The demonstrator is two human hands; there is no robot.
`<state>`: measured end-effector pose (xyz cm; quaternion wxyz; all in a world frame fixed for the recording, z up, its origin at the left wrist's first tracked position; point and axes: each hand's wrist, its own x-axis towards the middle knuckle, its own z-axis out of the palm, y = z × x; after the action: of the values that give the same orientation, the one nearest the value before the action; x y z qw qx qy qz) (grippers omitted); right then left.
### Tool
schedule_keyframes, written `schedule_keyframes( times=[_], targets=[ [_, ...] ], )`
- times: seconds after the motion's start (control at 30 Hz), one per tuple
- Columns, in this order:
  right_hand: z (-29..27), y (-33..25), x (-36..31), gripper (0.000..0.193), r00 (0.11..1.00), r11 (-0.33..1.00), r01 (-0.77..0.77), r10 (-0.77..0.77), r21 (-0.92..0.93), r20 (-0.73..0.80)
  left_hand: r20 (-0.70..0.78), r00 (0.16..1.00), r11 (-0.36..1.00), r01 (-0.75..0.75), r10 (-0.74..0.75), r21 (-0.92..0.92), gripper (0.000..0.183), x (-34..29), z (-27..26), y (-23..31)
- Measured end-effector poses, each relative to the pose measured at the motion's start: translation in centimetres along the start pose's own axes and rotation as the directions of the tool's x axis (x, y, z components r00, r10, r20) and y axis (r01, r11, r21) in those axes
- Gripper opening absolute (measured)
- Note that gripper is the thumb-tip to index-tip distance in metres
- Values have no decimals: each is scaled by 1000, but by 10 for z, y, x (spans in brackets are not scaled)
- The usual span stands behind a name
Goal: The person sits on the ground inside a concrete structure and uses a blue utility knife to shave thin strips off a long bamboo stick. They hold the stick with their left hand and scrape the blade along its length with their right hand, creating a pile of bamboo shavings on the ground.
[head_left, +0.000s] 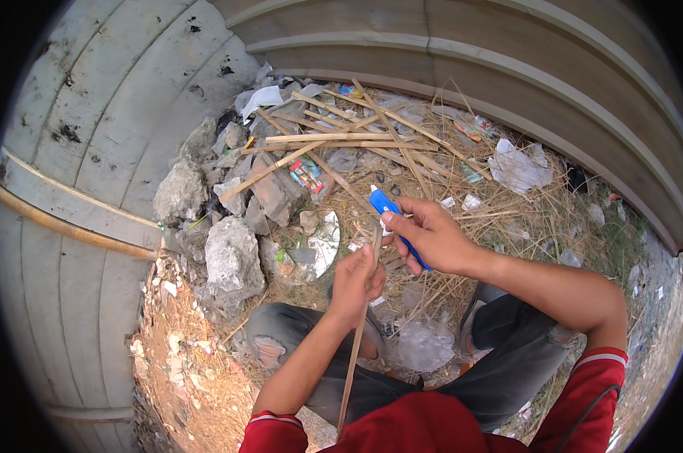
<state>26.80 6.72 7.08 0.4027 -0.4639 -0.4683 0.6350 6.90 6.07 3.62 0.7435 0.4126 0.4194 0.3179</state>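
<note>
My left hand is closed around a thin bamboo stick that runs down toward my lap. My right hand grips a blue-handled utility knife, its tip pointing up and left, right at the top end of the stick. Both hands are close together above my knees in grey trousers. The blade is too small to make out.
A pile of split bamboo strips lies ahead on dry grass with litter. Broken concrete chunks sit to the left. Corrugated metal sheeting walls the back and left. A crumpled white paper lies at right.
</note>
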Motion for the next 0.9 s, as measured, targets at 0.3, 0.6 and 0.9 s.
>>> schedule_keyframes(
  times=[0.3,0.6,0.9],
  targets=[
    [-13,-20,-20,34,877,914,-166,308,-370,369,197,975,995,-101,103,-19,56,-9,-7,2],
    [-15,-24,-21,33,885,932,-279,343,-232,314,145,982,991,-129,123,31,55,-7,-4,-2],
    [-17,-36,-25,31,852,904,-319,405,-285,331,111,982,983,-163,153,85,54,-7,-3,-8]
  ],
)
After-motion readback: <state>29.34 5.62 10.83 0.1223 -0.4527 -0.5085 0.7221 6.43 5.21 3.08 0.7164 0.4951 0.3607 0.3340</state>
